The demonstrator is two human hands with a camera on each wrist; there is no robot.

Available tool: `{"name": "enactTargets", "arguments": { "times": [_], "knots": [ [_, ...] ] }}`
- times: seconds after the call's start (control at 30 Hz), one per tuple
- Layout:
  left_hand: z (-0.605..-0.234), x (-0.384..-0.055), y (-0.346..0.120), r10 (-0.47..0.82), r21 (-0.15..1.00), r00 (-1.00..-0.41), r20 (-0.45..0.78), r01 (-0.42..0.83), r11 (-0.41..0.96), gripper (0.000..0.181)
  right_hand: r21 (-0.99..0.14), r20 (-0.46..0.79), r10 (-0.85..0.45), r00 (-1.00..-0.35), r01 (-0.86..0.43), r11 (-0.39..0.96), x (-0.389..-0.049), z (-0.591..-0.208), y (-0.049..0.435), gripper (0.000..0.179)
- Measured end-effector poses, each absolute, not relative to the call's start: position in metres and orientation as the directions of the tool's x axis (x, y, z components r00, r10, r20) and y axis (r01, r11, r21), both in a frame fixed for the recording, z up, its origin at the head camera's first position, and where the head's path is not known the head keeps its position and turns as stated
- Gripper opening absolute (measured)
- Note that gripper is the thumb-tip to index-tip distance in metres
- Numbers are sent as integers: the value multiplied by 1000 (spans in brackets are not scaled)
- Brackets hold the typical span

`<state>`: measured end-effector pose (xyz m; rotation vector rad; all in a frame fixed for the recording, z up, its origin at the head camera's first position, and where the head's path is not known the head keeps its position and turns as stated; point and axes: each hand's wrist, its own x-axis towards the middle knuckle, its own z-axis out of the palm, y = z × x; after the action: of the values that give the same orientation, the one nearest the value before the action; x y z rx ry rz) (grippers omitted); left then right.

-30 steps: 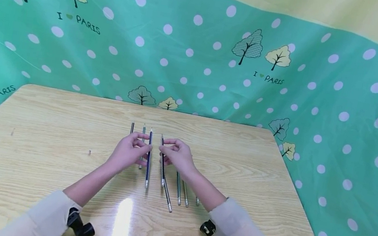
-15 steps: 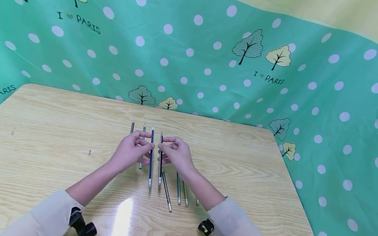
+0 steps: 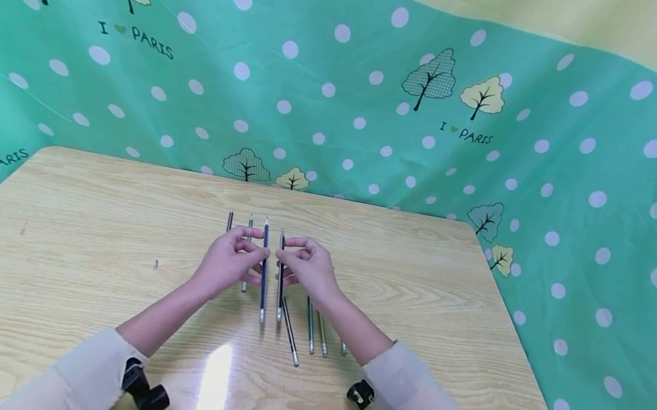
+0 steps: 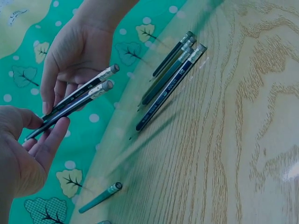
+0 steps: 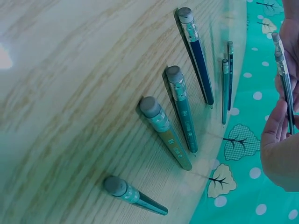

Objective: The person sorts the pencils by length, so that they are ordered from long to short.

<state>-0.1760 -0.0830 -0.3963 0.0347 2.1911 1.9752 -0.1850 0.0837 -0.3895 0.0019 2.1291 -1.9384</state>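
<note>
My left hand (image 3: 229,259) pinches a dark blue pencil (image 3: 262,291) between thumb and fingers, tip pointing away and eraser end toward me. Close beside it, my right hand (image 3: 310,272) pinches a black pencil (image 3: 279,297) in the same direction, a narrow gap between the two. The left wrist view has both held pencils raised off the table, side by side, white-ferruled eraser ends up. Under and near my right hand lie a dark striped pencil (image 3: 290,332), a green pencil (image 5: 186,116) and an olive pencil (image 5: 173,144).
Left of the held pencils lie another green pencil (image 3: 244,285) and a black one (image 3: 230,219), partly covered by my left hand. A further dark pencil (image 5: 149,203) lies rightmost. A tiny scrap (image 3: 155,264) sits on the wooden table (image 3: 108,213); a patterned green cloth (image 3: 202,106) hangs behind.
My left hand has shifted slightly right with the blue pencil. The black pencil's eraser end has swung a little left, so both pencils stand nearly parallel. The last half second shows almost no motion.
</note>
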Motion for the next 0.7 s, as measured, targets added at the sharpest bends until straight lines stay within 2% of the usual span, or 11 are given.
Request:
{"name": "enactTargets", "arguments": {
  "times": [0.7],
  "knots": [
    [-394, -175, -85, 145, 990, -982, -123, -110, 93, 45, -978, -198, -186, -962, 181, 106, -186, -390, 76, 31]
  ]
}}
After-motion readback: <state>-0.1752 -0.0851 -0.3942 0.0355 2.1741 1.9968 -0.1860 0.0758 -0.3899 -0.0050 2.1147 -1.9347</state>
